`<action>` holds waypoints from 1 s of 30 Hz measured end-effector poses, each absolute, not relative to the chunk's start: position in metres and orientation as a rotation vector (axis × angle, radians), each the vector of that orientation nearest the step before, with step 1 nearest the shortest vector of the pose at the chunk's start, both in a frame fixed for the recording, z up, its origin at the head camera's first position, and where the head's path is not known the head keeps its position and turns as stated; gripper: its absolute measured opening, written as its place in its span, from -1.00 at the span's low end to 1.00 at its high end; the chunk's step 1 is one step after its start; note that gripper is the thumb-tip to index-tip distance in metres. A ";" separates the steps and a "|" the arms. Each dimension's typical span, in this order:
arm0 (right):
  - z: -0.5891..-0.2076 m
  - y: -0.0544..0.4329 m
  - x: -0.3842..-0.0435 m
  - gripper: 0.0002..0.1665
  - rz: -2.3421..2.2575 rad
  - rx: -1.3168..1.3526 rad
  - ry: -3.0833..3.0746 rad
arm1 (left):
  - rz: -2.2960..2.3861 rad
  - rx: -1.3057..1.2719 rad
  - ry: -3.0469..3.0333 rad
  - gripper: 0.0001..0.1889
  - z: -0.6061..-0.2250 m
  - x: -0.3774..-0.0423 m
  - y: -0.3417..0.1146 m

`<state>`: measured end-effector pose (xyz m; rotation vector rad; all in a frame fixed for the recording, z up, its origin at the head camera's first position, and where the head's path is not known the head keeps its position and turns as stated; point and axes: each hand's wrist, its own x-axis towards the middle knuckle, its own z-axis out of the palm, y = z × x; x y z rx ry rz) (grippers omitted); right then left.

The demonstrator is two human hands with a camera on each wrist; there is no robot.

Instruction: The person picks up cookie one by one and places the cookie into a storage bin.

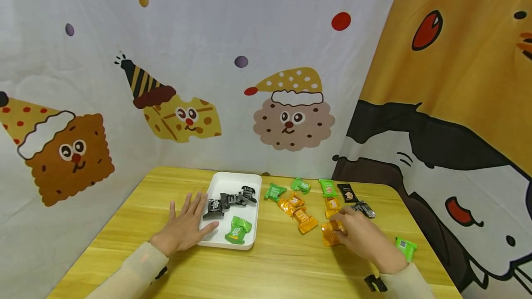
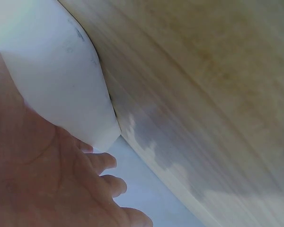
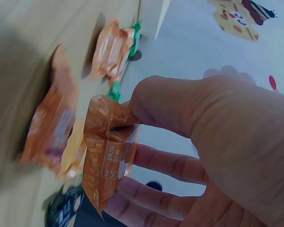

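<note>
My right hand (image 1: 359, 234) pinches an orange-wrapped candy (image 3: 106, 156) between thumb and fingers, over the right part of the table. Orange candies (image 3: 54, 113) lie just beyond it in the right wrist view. On the left, my left hand (image 1: 184, 225) lies with straight, spread fingers along the left edge of a white tray (image 1: 230, 179). The left wrist view shows its palm (image 2: 42, 161) against the tray's outer wall (image 2: 61, 71). Inside the tray are several black-wrapped candies (image 1: 234, 199) in a row and green-wrapped candy (image 1: 238, 232) near the front.
Right of the tray lie loose green candies (image 1: 275, 192), orange candies (image 1: 305, 220) and black candies (image 1: 347, 193). One green candy (image 1: 405, 248) lies alone near the right edge of the wooden table (image 1: 270, 271). A cloth with cartoon prints (image 1: 287, 36) hangs behind.
</note>
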<state>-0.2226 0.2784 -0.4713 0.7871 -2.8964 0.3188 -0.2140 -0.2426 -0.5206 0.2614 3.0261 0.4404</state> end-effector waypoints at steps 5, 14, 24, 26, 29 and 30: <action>-0.471 0.260 -0.231 -0.55 0.373 0.877 -2.872 | 0.441 0.262 3.028 0.13 -0.524 -0.214 -0.241; -0.463 0.225 -0.245 -0.51 0.374 1.006 -2.823 | 0.443 0.262 3.022 0.13 -0.520 -0.215 -0.241; -0.455 0.184 -0.260 -0.53 0.361 1.095 -2.796 | 0.458 0.261 3.025 0.14 -0.521 -0.213 -0.240; -0.454 0.176 -0.263 -0.55 0.347 1.106 -2.790 | 0.454 0.261 3.029 0.14 -0.522 -0.213 -0.240; -0.452 0.163 -0.267 -0.57 0.332 1.107 -2.795 | 0.451 0.264 3.033 0.12 -0.521 -0.213 -0.240; -0.452 0.158 -0.268 -0.58 0.332 1.113 -2.799 | 0.449 0.263 3.034 0.12 -0.521 -0.212 -0.240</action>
